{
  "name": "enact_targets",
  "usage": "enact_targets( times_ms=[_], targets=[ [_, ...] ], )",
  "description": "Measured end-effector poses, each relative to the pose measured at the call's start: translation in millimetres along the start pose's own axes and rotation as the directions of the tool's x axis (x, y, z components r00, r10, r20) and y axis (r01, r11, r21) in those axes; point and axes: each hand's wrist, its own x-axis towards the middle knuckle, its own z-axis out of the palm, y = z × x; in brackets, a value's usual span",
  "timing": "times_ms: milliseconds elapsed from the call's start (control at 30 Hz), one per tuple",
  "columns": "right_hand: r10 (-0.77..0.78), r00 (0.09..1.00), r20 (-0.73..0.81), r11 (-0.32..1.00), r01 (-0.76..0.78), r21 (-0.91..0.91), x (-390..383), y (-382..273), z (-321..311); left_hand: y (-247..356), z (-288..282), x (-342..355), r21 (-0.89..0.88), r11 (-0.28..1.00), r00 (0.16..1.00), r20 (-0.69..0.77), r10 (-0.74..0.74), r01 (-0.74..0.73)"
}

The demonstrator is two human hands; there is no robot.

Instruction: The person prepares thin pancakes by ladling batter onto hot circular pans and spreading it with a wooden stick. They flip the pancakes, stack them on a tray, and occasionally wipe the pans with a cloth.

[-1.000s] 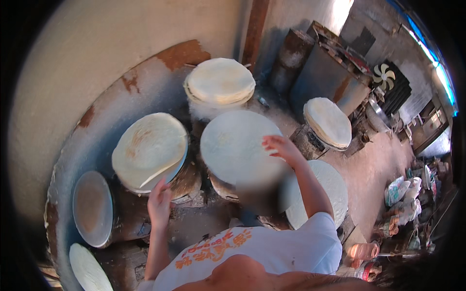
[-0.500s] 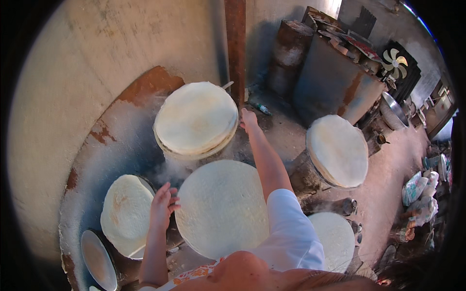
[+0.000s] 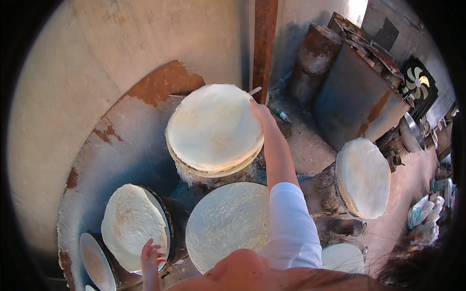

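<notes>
My right hand (image 3: 260,110) is stretched out at the right edge of a thick, pale round stack (image 3: 213,128), apparently flatbreads, on a round stand. Its fingers are closed over the rim of the top flatbread, and part of them is hidden. Low on the left, my left hand (image 3: 151,254) holds nothing, its fingers apart. It is in front of a browned, uneven flatbread (image 3: 127,225) lying on a round griddle (image 3: 167,228). Between my arms a wide round surface (image 3: 230,223) carries a pale, mottled layer.
Another flatbread-topped round stand (image 3: 364,177) is to the right, with a pale disc (image 3: 343,258) below it. A smaller round plate (image 3: 97,262) sits at lower left. Behind are a rusty post (image 3: 264,48), a drum (image 3: 315,60), a metal cabinet (image 3: 354,92) and a fan (image 3: 417,82).
My right hand has come onto the far stack's edge. My left hand has drawn down toward me. The view has shifted, and the steam around the far stack has thinned.
</notes>
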Motion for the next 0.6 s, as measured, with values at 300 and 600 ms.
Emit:
enact_targets(
  times_ms=[300, 600],
  targets=[
    [-0.162, 0.933, 0.322, 0.779, -0.079, 0.623, 72.0, 8.0, 24.4, -19.0, -73.3, -71.6, 0.323, 0.940, 0.971, -0.238, -0.032, 0.110],
    [-0.037, 0.942, 0.335, 0.751, -0.195, 0.631, 11.7, -35.7, -2.1, 44.6, -69.2, -84.0, 0.525, 0.826, 0.882, -0.265, 0.389, -0.206]
  ],
)
